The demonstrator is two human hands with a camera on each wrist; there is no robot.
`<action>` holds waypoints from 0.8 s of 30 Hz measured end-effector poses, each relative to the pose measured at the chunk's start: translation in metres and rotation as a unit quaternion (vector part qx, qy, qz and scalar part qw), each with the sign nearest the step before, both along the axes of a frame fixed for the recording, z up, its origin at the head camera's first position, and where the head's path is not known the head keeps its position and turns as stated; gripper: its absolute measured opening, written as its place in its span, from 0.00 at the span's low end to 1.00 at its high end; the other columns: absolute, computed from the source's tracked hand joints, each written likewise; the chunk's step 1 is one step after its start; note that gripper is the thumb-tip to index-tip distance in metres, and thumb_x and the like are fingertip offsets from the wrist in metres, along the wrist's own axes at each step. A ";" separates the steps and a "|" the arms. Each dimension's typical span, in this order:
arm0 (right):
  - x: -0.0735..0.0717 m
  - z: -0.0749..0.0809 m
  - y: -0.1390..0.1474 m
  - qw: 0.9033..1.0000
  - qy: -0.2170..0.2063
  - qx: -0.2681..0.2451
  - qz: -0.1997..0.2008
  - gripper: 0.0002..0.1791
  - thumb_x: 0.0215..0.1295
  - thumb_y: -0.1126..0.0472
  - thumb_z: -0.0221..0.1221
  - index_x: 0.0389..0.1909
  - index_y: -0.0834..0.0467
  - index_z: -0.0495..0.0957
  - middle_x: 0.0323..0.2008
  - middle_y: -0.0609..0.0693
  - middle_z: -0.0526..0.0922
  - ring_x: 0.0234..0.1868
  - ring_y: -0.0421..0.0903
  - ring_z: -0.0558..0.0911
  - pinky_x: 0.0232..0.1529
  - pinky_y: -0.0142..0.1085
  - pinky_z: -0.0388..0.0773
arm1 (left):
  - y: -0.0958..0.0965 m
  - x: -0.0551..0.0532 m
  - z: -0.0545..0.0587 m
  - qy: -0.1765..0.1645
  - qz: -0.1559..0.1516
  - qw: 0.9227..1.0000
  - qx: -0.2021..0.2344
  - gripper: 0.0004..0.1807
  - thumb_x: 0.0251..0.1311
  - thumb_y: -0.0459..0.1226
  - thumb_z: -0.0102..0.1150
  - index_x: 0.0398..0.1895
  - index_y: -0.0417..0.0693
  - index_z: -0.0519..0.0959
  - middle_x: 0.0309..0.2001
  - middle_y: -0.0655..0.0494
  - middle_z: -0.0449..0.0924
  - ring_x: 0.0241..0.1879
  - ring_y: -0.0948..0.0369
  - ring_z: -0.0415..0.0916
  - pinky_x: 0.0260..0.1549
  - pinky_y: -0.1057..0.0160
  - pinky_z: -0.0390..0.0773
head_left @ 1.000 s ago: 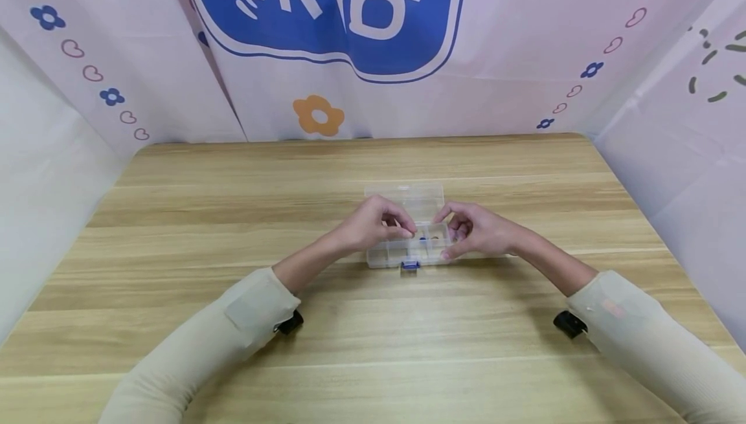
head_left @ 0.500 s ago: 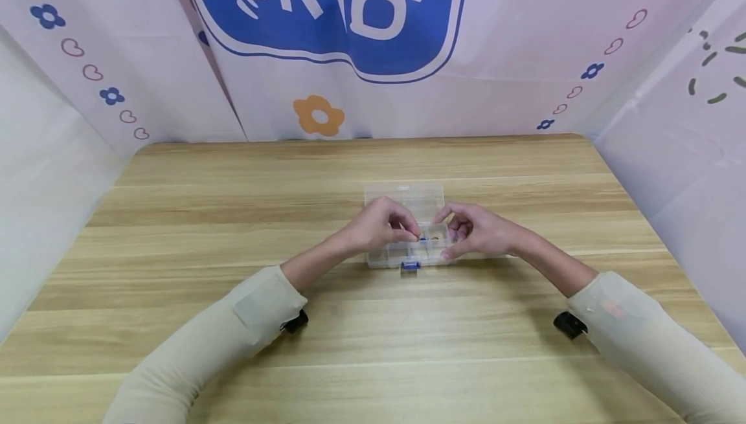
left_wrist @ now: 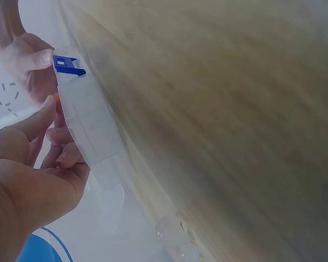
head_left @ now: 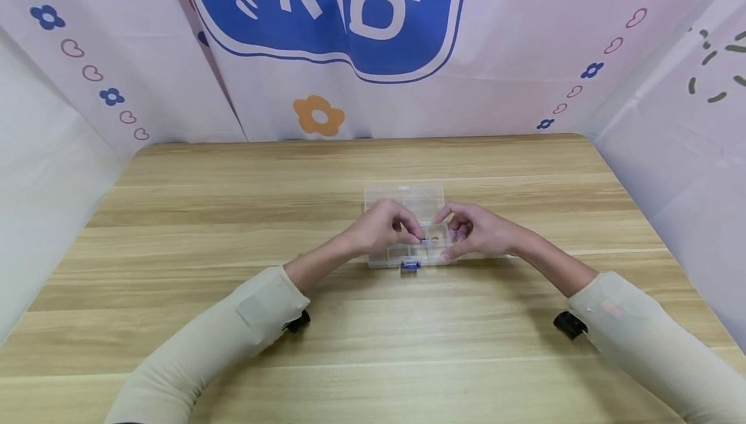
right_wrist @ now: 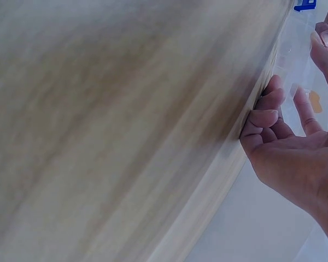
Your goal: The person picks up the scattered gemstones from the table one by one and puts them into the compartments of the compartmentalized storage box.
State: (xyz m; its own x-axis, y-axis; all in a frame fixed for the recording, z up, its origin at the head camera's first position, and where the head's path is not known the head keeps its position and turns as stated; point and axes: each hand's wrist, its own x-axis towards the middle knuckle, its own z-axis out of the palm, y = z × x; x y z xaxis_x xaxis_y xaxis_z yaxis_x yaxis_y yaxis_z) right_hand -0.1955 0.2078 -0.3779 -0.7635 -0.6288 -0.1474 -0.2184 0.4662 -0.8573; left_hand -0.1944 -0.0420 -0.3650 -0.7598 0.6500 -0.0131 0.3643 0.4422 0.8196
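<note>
A clear plastic compartment box (head_left: 399,256) with a blue latch (head_left: 410,265) rests on the wooden table, its clear lid (head_left: 422,196) folded back. My left hand (head_left: 384,226) is over the box's back row, thumb and fingers pinching a small orange piece (left_wrist: 57,98); its kind is too small to tell. My right hand (head_left: 484,230) holds the box's right end, thumb at the front and index finger at the back. A tiny brownish item (head_left: 434,238) lies in the back right compartment. My left hand covers part of the back row.
The wooden table (head_left: 373,340) spreads around the box on all sides. Behind it hangs a white printed cloth (head_left: 408,110) with a blue sign and an orange flower. White cloth walls (head_left: 670,152) stand at both sides.
My left hand has moved slightly right and a little down over the box's back row, partly covering a small blue item there. The right hand and the box stay still.
</note>
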 end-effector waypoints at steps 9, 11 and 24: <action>0.000 0.000 0.000 1.000 -0.002 0.005 -0.004 0.29 0.55 0.68 0.76 0.56 0.66 0.73 0.32 0.56 0.78 0.30 0.45 0.73 0.33 0.32 0.71 | 0.000 0.002 0.004 0.011 -0.009 1.000 -0.018 0.02 0.61 0.28 0.72 0.35 0.36 0.88 0.34 0.52 0.89 0.23 0.67 0.70 0.27 0.72 0.71; 0.000 -0.001 0.000 1.000 -0.002 0.004 -0.004 0.29 0.55 0.68 0.76 0.55 0.65 0.73 0.33 0.56 0.78 0.31 0.46 0.73 0.33 0.32 0.71 | -0.001 0.002 0.006 0.009 -0.010 1.000 -0.015 0.02 0.61 0.28 0.71 0.36 0.36 0.88 0.34 0.52 0.88 0.23 0.66 0.71 0.27 0.71 0.72; 0.000 -0.002 0.000 1.000 0.003 -0.004 -0.002 0.29 0.55 0.69 0.76 0.55 0.66 0.73 0.32 0.55 0.79 0.31 0.46 0.74 0.33 0.32 0.72 | -0.022 0.005 0.011 0.022 -0.015 1.000 0.004 0.03 0.62 0.27 0.71 0.37 0.34 0.87 0.35 0.51 0.87 0.30 0.63 0.78 0.33 0.68 0.78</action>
